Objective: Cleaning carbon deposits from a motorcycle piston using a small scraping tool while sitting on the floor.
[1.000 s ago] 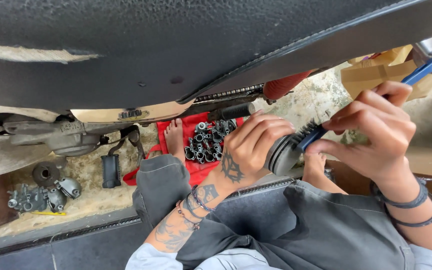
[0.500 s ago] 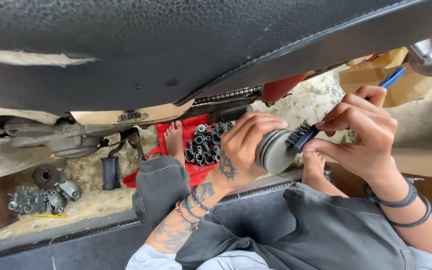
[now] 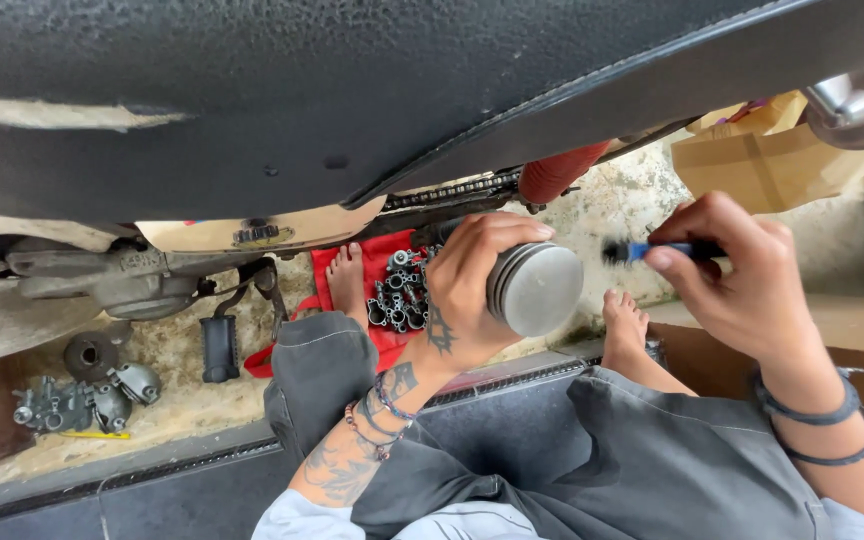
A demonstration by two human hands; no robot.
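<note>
We've got the piston (image 3: pixel 537 288) clenched in the left hand (image 3: pixel 472 290), crown facing right, axis roughly level. Right hand (image 3: pixel 742 285) pinches the blue-handled brush (image 3: pixel 642 251), bristles pointing left, just off the piston's upper right edge, not touching.

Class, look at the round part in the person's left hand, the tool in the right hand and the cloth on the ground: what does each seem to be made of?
Piston in the left hand: likely bare metal, dull grey face, grooved side. Brush in the right hand: probably plastic, glossy blue handle, dark bristles. Cloth: red fabric, creased, matte.
</note>
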